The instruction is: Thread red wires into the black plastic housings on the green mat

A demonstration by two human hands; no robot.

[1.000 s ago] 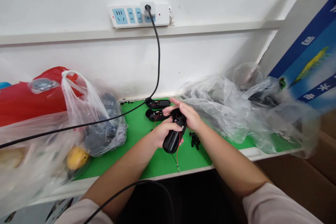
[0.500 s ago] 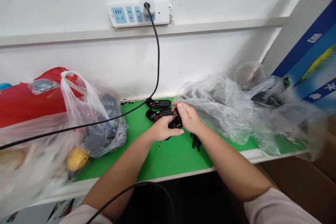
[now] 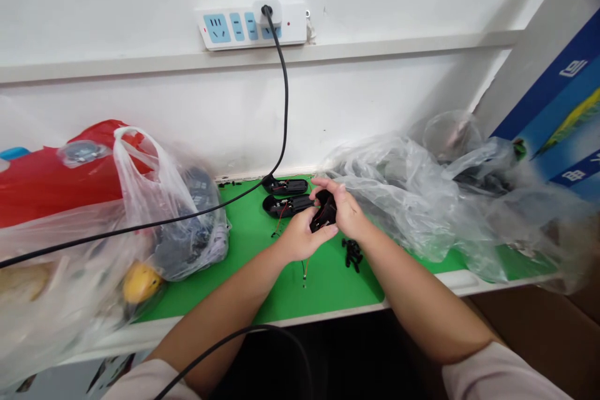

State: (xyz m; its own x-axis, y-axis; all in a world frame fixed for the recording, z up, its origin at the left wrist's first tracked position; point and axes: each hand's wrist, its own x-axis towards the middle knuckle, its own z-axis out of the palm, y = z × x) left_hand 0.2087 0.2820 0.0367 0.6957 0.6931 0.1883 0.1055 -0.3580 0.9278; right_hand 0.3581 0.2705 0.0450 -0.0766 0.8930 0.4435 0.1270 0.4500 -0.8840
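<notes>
A green-topped bench (image 3: 323,290) is heaped with plastic bags (image 3: 394,200) at nine and three o'clock from the hands, below a power strip (image 3: 248,26) on the wall at twelve o'clock. A small black plastic casing (image 3: 324,211) is pinched at center between the curled fingers of the left hand (image 3: 304,239) and the right hand (image 3: 344,207). Two similar casings (image 3: 285,205) lie at ten o'clock, small black parts (image 3: 351,253) at four o'clock.

Wall power strip (image 3: 250,28), black cord (image 3: 284,94) plugged in; plastic bags (image 3: 394,200) on green mat (image 3: 328,290).
</notes>
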